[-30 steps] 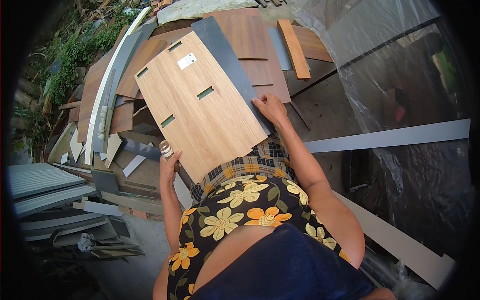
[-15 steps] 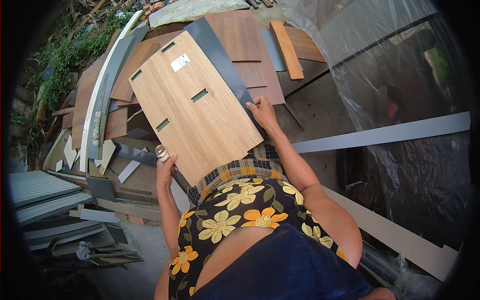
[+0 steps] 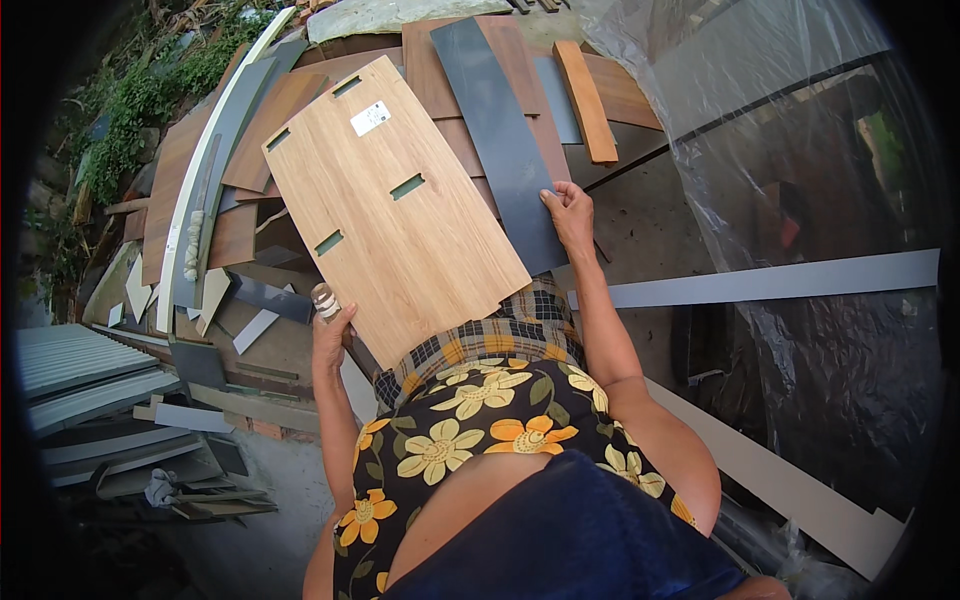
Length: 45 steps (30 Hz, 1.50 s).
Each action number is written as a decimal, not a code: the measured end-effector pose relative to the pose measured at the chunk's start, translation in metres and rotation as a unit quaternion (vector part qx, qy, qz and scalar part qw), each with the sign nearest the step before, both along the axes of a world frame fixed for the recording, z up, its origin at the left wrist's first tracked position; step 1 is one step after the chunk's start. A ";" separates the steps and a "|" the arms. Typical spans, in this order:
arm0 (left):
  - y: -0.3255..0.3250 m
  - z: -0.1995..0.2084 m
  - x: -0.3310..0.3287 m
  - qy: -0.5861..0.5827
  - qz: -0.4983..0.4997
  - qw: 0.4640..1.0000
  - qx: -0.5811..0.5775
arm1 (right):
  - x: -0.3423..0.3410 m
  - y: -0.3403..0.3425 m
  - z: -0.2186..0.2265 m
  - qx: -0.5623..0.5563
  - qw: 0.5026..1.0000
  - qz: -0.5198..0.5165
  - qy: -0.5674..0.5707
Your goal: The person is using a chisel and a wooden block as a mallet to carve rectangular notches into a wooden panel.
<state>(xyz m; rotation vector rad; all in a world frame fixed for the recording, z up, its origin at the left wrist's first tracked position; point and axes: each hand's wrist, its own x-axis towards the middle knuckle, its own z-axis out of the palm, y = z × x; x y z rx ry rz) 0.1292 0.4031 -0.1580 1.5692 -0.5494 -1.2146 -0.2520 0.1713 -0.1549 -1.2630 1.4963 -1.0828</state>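
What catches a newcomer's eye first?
The pale wood-grain panel with four slots, near centre; the left hand, with a small brown-and-white object, is at its lower-left edge. Then the long dark grey board just right of it, its right edge pinched by the right hand. Then the orange bar, upper right.

Hands counted: two, one left hand [image 3: 332, 335] and one right hand [image 3: 571, 212]. Light wood panel [image 3: 400, 260]: one, bearing four slots [image 3: 407, 187] and one white label [image 3: 369, 118]. Dark grey panel [image 3: 495, 130]: one, at the right hand. Orange-brown bar [image 3: 585, 100]: one, far side. Pale grey strip [image 3: 760, 283], right: one. Beige board [image 3: 780, 480], near right: one. Long white strip [image 3: 198, 180], far left: one. Brown boards [image 3: 185, 190] beyond: several, overlapping; exact number not determinable.
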 end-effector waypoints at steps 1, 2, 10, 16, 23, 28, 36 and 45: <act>0.000 0.001 0.001 -0.002 -0.004 1.000 0.005 | -0.005 -0.003 0.004 0.000 1.000 0.001 0.000; 0.001 0.001 0.002 -0.004 -0.008 1.000 0.009 | -0.010 -0.006 0.009 -0.004 1.000 -0.007 0.006; -0.002 0.004 -0.005 0.010 0.001 1.000 0.016 | -0.072 -0.033 0.019 -0.029 0.998 -0.058 -0.017; -0.004 0.009 -0.009 0.003 -0.007 1.000 0.010 | -0.141 -0.084 0.044 -0.084 0.989 -0.125 0.010; -0.005 0.016 -0.011 -0.029 -0.003 1.000 0.012 | -0.227 -0.155 -0.017 -0.074 0.982 -0.165 0.050; -0.004 0.023 -0.010 -0.030 -0.007 0.999 0.039 | -0.244 -0.181 -0.063 -0.027 0.986 -0.162 0.038; -0.008 0.024 -0.012 -0.041 -0.016 0.997 0.056 | -0.257 -0.211 -0.071 -0.019 0.979 -0.129 0.158; -0.004 0.023 -0.011 -0.029 -0.008 0.998 0.053 | -0.088 -0.103 0.058 -0.219 0.972 -0.043 0.067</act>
